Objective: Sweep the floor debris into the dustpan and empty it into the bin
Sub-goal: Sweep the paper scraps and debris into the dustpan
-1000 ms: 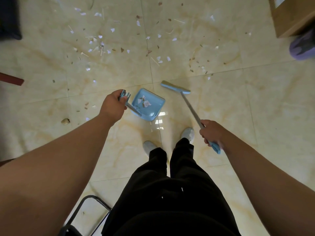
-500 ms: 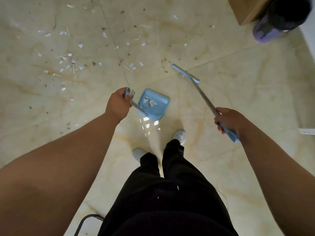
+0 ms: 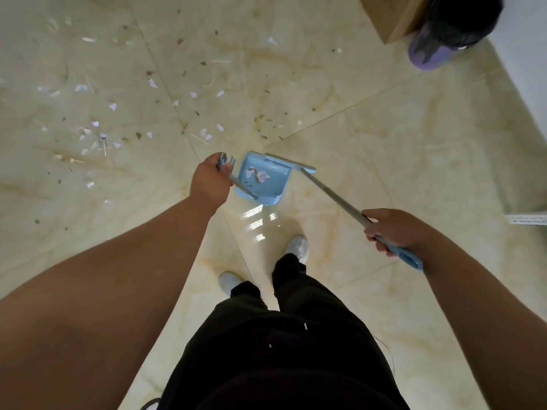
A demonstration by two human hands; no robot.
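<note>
My left hand (image 3: 210, 180) grips the handle of a light-blue dustpan (image 3: 268, 189), which holds a few paper scraps and brown bits. My right hand (image 3: 392, 230) is closed on the blue grip of a long-handled broom (image 3: 334, 195). The broom's flat blue head rests against the far edge of the dustpan. White paper bits and brown debris (image 3: 112, 125) lie scattered over the cream tiled floor (image 3: 384, 143) to the upper left. A purple bin (image 3: 450, 28) with a black liner stands at the top right.
A brown cardboard box (image 3: 390, 16) sits beside the bin. My legs in black trousers and two pale shoes (image 3: 297, 244) stand just below the dustpan. A white strip (image 3: 527, 218) lies at the right edge, near a pale wall.
The view has swung right, bringing the bin further into sight. The broom head has moved from the floor to the right of the dustpan onto its far edge.
</note>
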